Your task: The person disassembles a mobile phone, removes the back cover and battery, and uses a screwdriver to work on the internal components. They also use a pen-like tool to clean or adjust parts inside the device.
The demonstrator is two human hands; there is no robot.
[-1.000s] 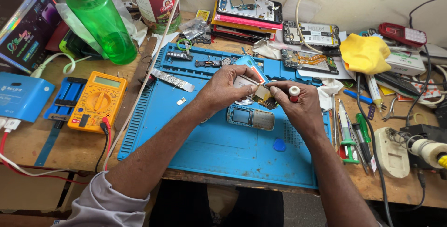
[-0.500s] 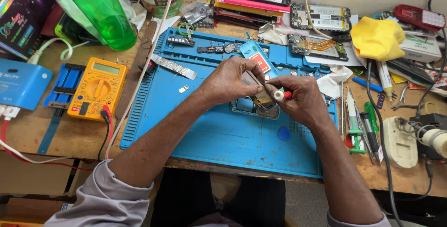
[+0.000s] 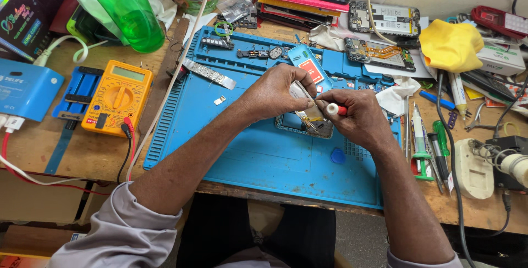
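Note:
My left hand (image 3: 275, 95) holds a small metal phone part (image 3: 306, 105) tilted up over the blue repair mat (image 3: 242, 152). In my right hand (image 3: 360, 118) is a red-and-white screwdriver (image 3: 335, 109), gripped with its tip against that part. Under both hands lies an opened phone body (image 3: 308, 128) on the mat. A small blue phone (image 3: 309, 68) with a red label rests just behind my left hand.
A yellow multimeter (image 3: 115, 98) sits left of the mat, with a green bottle (image 3: 129, 9) behind it. Opened phones (image 3: 385, 20) and a yellow cloth (image 3: 451, 45) lie at the back right. Screwdrivers and tweezers (image 3: 429, 147) line the mat's right edge.
The view has shifted down and nearer, so the bottle is now cut off at the top. My hands stay together on the part and have moved slightly lower over the mat.

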